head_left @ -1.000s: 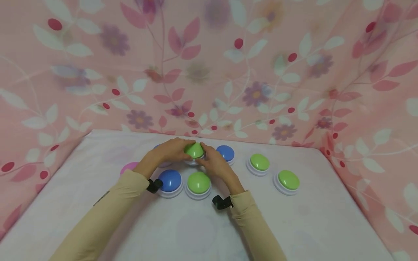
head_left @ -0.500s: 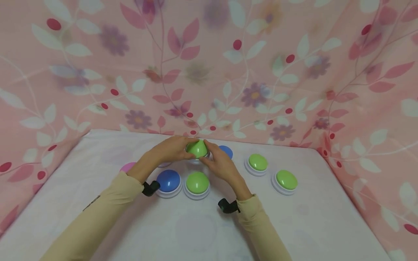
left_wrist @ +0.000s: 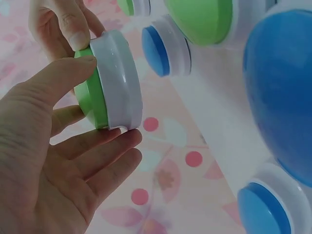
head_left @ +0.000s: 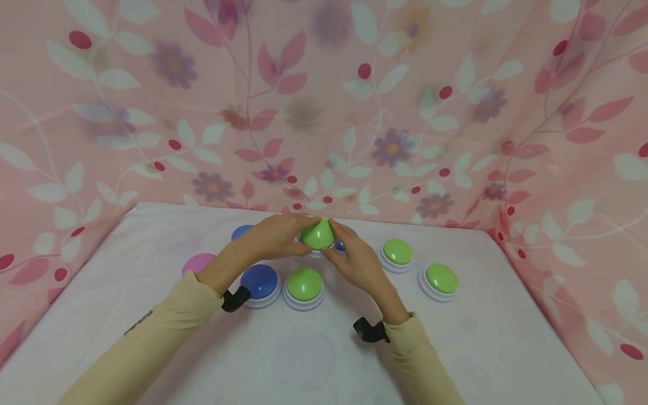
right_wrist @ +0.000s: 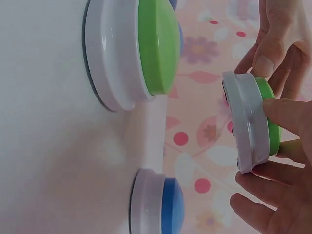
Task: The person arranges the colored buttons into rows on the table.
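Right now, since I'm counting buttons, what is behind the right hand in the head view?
Parts of a blue button show behind the right hand. The hand hides the rest; whether anything else lies there cannot be seen.

The button (head_left: 318, 236) is round, its green cap (left_wrist: 91, 100) domed over a white base (left_wrist: 120, 83). It is held up ahead at 12 o'clock, cap facing 9 o'clock in the left wrist view, 3 in the right.
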Motion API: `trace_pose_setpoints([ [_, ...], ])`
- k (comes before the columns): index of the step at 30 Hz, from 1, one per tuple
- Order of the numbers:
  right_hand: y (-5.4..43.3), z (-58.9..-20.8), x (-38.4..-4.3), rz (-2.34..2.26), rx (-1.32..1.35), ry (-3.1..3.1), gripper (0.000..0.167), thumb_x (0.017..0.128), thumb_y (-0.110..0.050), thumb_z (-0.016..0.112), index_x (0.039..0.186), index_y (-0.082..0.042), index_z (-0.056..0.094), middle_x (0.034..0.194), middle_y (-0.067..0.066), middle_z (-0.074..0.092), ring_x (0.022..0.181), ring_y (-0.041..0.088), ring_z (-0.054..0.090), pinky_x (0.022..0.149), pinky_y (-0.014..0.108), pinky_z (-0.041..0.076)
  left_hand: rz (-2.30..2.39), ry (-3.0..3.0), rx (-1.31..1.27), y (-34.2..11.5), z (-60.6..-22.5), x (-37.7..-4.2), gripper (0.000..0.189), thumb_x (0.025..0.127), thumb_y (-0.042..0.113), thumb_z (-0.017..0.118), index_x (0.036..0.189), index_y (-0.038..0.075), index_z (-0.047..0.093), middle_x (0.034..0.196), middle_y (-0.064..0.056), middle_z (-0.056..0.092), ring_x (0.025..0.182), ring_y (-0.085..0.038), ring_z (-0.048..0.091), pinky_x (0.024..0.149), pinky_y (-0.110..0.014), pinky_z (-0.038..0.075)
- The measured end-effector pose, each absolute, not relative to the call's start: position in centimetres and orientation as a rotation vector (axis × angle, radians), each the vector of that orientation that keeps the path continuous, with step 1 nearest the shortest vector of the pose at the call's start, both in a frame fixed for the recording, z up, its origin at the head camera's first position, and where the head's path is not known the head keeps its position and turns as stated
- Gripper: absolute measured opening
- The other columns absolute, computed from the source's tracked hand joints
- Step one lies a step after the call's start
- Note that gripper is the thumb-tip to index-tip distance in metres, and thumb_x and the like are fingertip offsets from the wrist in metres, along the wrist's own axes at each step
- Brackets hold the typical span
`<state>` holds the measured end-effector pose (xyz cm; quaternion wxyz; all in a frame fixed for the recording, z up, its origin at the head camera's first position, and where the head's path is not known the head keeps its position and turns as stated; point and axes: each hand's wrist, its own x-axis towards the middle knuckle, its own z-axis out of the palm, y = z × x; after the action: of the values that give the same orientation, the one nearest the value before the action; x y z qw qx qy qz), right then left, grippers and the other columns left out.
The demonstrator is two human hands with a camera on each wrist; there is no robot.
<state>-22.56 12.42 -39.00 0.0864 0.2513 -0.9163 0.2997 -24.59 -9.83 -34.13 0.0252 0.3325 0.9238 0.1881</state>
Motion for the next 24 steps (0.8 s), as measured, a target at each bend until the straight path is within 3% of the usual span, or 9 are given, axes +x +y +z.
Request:
trace_pose_setpoints([
  [13, 15.9, -37.6, -19.7, 0.870, 0.749, -2.724, 0.067, 0.094, -0.028, 0.068, 0.151, -0.008, 0.039, 0.147, 0.011, 0.050, 0.127, 0.029, 0.056, 0.099, 0.048, 0.050, 0.435, 2.853, 1.039, -7.0, -33.7, -22.0, 0.077, 0.087, 0.036, 0.075, 0.153, 0.020, 0.040, 0.151, -0.014, 0.045, 0.123, -0.035, 0.059, 0.100, -0.050, 0.049],
  [24, 17.9, -38.1, -18.1, 0.840, 0.733, -2.735, 0.072, 0.092, -0.027, 0.072, 0.152, -0.009, 0.038, 0.148, 0.013, 0.050, 0.131, 0.032, 0.052, 0.100, 0.050, 0.048, 0.418, 2.827, 1.119, -5.2, -34.4, -20.6, 0.078, 0.086, 0.035, 0.076, 0.153, 0.020, 0.038, 0.154, -0.014, 0.042, 0.115, -0.033, 0.064, 0.095, -0.045, 0.053],
])
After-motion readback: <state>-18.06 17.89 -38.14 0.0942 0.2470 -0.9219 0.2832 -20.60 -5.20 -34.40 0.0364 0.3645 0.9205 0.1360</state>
